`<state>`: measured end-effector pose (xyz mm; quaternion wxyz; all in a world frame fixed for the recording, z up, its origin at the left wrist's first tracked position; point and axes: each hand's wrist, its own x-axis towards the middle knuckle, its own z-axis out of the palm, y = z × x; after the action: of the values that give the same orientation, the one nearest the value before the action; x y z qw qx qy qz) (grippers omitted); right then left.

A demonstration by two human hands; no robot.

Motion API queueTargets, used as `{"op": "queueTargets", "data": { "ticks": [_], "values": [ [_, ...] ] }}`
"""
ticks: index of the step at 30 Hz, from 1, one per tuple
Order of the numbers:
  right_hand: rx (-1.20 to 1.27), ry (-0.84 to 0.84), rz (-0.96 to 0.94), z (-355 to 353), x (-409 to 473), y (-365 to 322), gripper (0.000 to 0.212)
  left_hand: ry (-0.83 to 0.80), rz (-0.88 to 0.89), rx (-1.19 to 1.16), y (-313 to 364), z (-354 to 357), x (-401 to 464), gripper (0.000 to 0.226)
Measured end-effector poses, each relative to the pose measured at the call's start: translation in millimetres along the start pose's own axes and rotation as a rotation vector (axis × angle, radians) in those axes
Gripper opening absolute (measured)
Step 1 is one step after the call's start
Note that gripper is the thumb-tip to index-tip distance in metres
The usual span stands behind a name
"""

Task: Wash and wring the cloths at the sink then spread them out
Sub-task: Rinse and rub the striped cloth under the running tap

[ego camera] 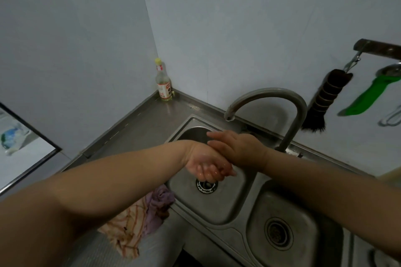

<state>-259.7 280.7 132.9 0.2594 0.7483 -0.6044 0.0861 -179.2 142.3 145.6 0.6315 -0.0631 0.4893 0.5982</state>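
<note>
Two cloths (138, 221) lie bunched left of the sink basin (227, 206), nearest the left hand (208, 165); both it and the right hand (236, 147) hold nothing, fingers relaxed.

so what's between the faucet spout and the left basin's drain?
Head view: both hands, the right hand laid over the left hand, under the faucet spout and above the drain.

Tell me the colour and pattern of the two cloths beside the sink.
One cloth is plain lilac; the other cloth is cream with orange-red stripes. Head view.
</note>
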Motion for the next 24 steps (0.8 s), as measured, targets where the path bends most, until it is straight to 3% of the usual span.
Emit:
{"op": "queueTargets", "data": {
  "ticks": [3,7,10,13,16,22,24],
  "values": [
    [-0.073,-0.081,-0.169,-4,-2,8,0.041,0.165,-0.016,-0.118,-5,4,12,0.034],
    [-0.057,-0.381,-0.088,-7,-1,18,0.036,0.676,-0.055,-0.153,-1,22,32,0.029],
    [-0.081,-0.824,0.108,-7,10,8,0.017,1.128,0.059,0.252,3,25,47,0.007],
    [-0.021,-0.874,0.366,-7,19,1,0.017,1.438,-0.021,0.723,4,18,42,0.036],
    [0.226,-0.829,0.626,7,13,2,0.022,1.514,-0.032,1.067,6,8,30,0.048],
    [0.467,-0.801,0.8,29,12,-6,0.038,1.396,-0.011,1.67,16,-6,12,0.048],
    [0.87,-0.686,1.087,27,14,-10,0.029,1.373,0.05,1.814,21,-8,6,0.041]
  ]
}}
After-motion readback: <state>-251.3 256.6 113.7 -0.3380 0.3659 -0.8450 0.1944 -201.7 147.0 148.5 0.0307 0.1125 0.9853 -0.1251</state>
